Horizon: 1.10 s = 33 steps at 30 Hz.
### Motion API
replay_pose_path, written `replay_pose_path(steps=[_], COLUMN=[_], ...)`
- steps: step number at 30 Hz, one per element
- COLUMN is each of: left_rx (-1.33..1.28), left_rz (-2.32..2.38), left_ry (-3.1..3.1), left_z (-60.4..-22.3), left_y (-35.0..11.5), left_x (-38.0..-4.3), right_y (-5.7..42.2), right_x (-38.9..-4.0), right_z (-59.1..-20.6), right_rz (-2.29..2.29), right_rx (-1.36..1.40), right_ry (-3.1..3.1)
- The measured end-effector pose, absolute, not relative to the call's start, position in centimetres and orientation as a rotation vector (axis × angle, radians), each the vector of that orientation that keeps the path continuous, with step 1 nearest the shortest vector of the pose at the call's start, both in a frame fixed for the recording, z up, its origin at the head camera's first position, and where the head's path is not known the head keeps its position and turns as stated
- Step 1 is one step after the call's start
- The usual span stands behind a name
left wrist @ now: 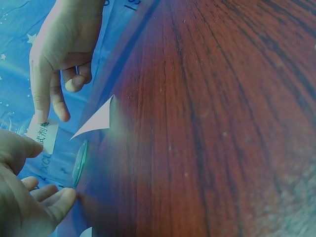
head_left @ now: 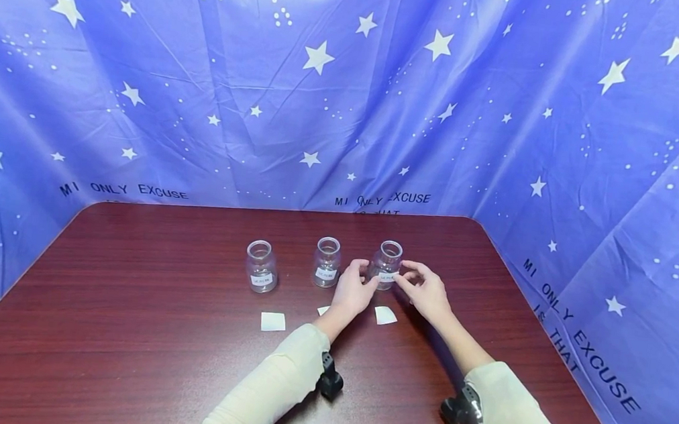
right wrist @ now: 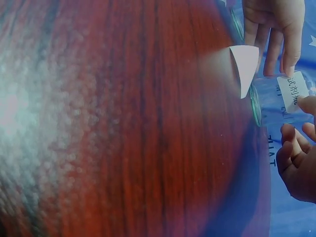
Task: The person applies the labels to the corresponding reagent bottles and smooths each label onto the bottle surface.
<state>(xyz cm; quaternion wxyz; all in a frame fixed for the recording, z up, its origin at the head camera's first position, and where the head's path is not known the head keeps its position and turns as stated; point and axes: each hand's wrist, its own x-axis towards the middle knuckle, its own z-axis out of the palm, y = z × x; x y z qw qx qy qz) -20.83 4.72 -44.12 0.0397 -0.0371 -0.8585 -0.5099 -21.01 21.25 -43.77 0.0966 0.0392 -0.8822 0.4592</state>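
Both hands are at the rightmost clear glass jar (head_left: 391, 252), which stands upright and uncapped on the table. On its front is a white label (right wrist: 293, 92) with handwritten characters. My left hand (head_left: 355, 291) holds the jar's left side, its thumb at the label's left edge and its fingers along the glass. From the right, my right hand (head_left: 427, 292) curves its fingers beside the glass, and its thumb presses the label's right edge. In the left wrist view the jar's base (left wrist: 80, 163) shows between the hands. Just in front of the jar lies a curled white paper piece (head_left: 385, 316).
Two similar labelled jars, a middle jar (head_left: 327, 255) and a left jar (head_left: 261, 266), stand in a row to the left. A white paper square (head_left: 272, 321) lies before the left jar; another paper (head_left: 323, 310) is partly behind my left wrist. A starry blue curtain (head_left: 248, 150) surrounds the dark red table (head_left: 141, 329).
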Motion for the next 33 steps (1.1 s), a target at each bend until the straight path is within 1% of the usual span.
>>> replay_pose_path(steps=[9,22,30,33], left_rx=[-0.154,-0.151,-0.141,-0.151], left_rz=[-1.601,-1.598,-1.682,-1.678], left_ry=[-2.579,-2.568,-2.545,-2.545], left_z=[-44.33,-44.48,-44.20,-44.13], left_y=[4.92,5.03,5.01,4.99], left_x=[-20.96,-21.18,-21.03,-21.00], right_y=[21.30,21.47,21.25,21.00], right_x=[-21.00,-21.27,-21.30,-21.30], right_z=[-43.86,-43.82,-43.66,-43.59], right_rz=[1.413,1.534,1.717,1.726], right_rx=[0.170,0.137,0.283,0.297], right_ry=[-2.597,-2.528,-2.460,-2.470])
